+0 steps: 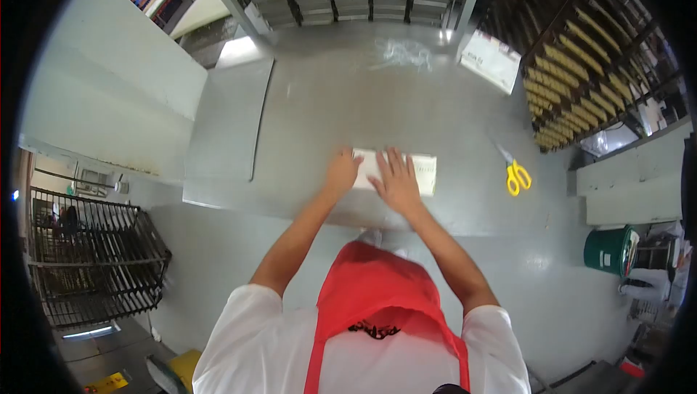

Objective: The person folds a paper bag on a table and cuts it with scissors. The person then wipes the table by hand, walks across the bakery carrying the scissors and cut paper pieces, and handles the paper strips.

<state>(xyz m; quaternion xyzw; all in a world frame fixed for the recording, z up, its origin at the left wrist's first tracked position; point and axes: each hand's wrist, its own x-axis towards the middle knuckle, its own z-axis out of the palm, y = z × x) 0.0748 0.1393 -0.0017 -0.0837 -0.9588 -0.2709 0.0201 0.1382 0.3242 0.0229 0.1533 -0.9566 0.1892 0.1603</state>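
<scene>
A flat white rectangular stack of printed paper or labels lies on the steel table in front of me. My right hand rests flat on its middle, fingers stretched out and somewhat spread. At its left end is my left hand, with the thumb on the edge and the fingers bent and slightly blurred. Part of the stack's surface is covered by my right hand. Yellow-handled scissors lie on the table to the right, apart from both hands, blades pointing away.
The steel table carries a flat metal sheet at left. Crumpled clear plastic lies at the back, near a white printed box or bag. A rack of loaded trays stands right; a green bin sits beyond the table.
</scene>
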